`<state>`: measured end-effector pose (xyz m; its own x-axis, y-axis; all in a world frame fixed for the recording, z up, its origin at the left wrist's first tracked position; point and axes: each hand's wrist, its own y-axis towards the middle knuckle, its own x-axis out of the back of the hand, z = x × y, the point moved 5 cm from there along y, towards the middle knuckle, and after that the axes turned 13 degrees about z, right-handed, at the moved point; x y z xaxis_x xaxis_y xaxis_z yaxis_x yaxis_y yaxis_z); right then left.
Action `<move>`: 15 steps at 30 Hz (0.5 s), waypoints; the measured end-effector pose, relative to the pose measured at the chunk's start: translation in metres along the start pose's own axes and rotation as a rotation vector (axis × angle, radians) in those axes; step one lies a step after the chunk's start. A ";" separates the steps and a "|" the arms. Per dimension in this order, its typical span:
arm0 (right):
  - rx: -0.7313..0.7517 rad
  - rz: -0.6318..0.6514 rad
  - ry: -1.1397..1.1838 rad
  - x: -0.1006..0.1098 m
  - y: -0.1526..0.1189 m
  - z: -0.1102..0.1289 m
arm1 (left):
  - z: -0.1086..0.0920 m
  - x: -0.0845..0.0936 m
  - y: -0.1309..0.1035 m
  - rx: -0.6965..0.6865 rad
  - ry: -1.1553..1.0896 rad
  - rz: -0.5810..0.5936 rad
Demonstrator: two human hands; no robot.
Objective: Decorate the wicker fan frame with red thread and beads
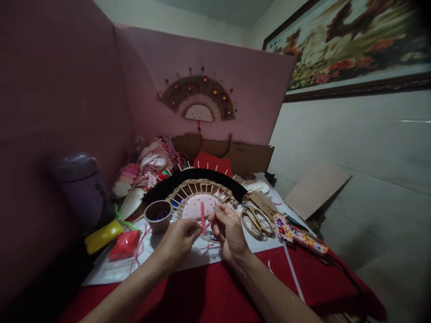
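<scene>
In the middle of the table lies a half-finished fan, with a dotted pink-and-white half-round centre, woven brown cord, thin sticks and a black outer band. Close in front of it, my left hand is closed in a pinch on a thin red cord. My right hand also pinches the cord, and a small dark red tip shows above its fingers. A flat red strip stands out between the hands; what supports it is unclear. Left of them sits a round bowl holding dark blue beads.
Gold-handled scissors and a flower-patterned glue gun with a cable lie to the right. Yellow and red clay packets lie left, near a purple bottle. A decorated fan hangs on the pink board behind.
</scene>
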<state>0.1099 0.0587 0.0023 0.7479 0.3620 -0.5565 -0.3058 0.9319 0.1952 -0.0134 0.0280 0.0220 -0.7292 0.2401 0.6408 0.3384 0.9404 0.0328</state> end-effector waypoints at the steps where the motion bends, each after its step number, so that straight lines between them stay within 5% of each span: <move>1: 0.009 -0.019 -0.001 0.002 0.001 -0.001 | -0.001 0.006 0.000 -0.006 0.076 -0.029; 7: -0.063 -0.096 0.128 0.013 0.007 -0.011 | -0.008 0.034 0.006 -0.005 0.364 -0.097; 15: -0.112 -0.077 0.235 0.015 0.013 -0.019 | -0.037 0.049 0.024 -0.144 0.501 -0.032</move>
<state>0.1062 0.0760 -0.0185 0.6181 0.2619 -0.7412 -0.3259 0.9434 0.0616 -0.0192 0.0533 0.0831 -0.3789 0.0338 0.9248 0.4247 0.8943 0.1412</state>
